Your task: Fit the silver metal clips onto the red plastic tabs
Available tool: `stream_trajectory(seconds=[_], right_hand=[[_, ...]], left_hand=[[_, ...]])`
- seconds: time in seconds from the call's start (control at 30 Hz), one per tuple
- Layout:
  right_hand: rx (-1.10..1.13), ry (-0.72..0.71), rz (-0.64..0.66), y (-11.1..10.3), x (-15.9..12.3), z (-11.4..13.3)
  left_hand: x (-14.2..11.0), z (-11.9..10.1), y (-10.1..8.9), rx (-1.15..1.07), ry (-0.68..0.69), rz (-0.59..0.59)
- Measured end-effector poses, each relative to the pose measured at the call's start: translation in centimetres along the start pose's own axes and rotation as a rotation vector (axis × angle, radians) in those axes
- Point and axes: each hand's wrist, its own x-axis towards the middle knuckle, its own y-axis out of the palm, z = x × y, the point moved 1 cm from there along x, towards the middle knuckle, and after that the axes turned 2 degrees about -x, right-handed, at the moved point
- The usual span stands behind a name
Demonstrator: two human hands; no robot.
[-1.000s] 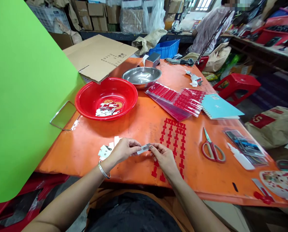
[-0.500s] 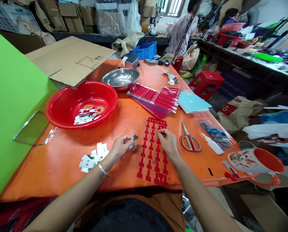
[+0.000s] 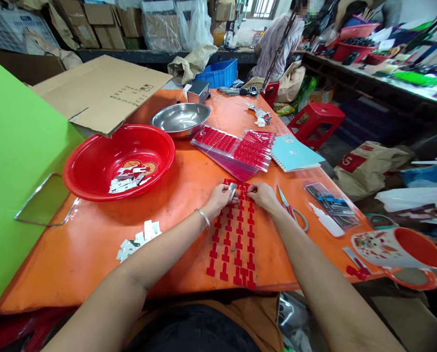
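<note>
My left hand (image 3: 218, 200) holds a small silver metal bracket (image 3: 233, 191) between its fingertips, just above the far end of the red T-shaped pieces (image 3: 233, 239). These pieces lie in neat columns on the orange table (image 3: 75, 259). My right hand (image 3: 263, 196) is beside the left, its fingertips down at the top rows of red pieces. Whether those fingers have a piece is hidden. Left of my forearm lies a loose heap of white-and-silver metal brackets (image 3: 137, 243).
A red plastic bowl (image 3: 93, 188) holds more brackets. Behind it stand a steel bowl (image 3: 179, 120) and plastic sheets of red pieces (image 3: 233, 151). Scissors (image 3: 287, 205), a notebook (image 3: 295, 154), a glue bottle (image 3: 326, 220) and a mug (image 3: 398, 249) lie right. A co-worker (image 3: 279, 44) sits beyond.
Both hands have moved forward to the far end of the red columns, and the left still has the bracket. The camera view has turned a little, shifting the table leftward since the oldest frame.
</note>
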Motion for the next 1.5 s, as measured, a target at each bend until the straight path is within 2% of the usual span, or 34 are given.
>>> stream_trajectory(seconds=[0.17,0.4,0.7,0.83,0.93,1.07,1.27,1.5], right_hand=[[-0.011,-0.034,-0.088,0.3,-0.9,-0.2],[0.064,-0.059,-0.183,0.7,-2.6,0.0],[0.363,0.019,-0.238,0.1,-3.5,-0.5],[0.5,0.065,-0.316,-0.2,-4.6,-0.2],[0.688,0.115,-0.276,-0.5,-6.1,1.0],[0.865,0.161,-0.143,-0.4,-8.8,3.4],[0.854,0.096,-0.038,1.0,-12.8,6.9],[0.865,0.053,0.003,2.4,-15.2,9.4]], left_hand=[[1.8,0.5,1.1,-0.021,-0.037,-0.01],[2.4,0.5,1.1,-0.027,-0.062,-0.028],[2.1,0.9,1.3,-0.038,-0.042,-0.063],[1.8,0.4,1.4,-0.047,-0.026,-0.062],[0.3,-0.4,1.0,-0.073,-0.007,-0.026],[-3.5,-0.8,-0.8,-0.109,-0.015,0.062],[-9.0,0.7,-4.6,-0.169,-0.099,0.128],[-11.4,1.2,-6.3,-0.193,-0.072,0.156]])
